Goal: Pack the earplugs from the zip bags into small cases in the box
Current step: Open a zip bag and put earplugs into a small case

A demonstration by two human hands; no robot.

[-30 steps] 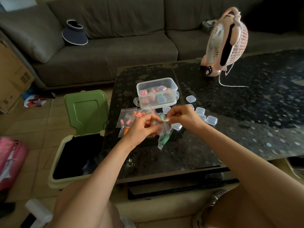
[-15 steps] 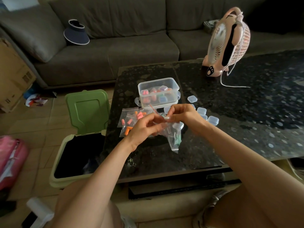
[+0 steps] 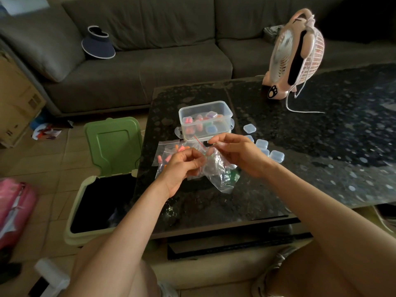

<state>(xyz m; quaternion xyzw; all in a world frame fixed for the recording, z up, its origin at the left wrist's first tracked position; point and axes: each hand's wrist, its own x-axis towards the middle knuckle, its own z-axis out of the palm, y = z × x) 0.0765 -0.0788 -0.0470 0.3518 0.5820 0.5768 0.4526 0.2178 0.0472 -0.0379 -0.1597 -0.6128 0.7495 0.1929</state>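
Zip bag [image 3: 219, 171] pinched at top between left hand [image 3: 184, 166] and right hand [image 3: 237, 155], fingers curled; box [image 3: 205, 120] set near table [image 3: 321, 151] left edge.

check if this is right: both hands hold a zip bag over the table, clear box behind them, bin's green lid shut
No: the head view shows the green lid of the bin open, tipped up behind it. The left hand and right hand do hold the zip bag over the table, clear box behind them.
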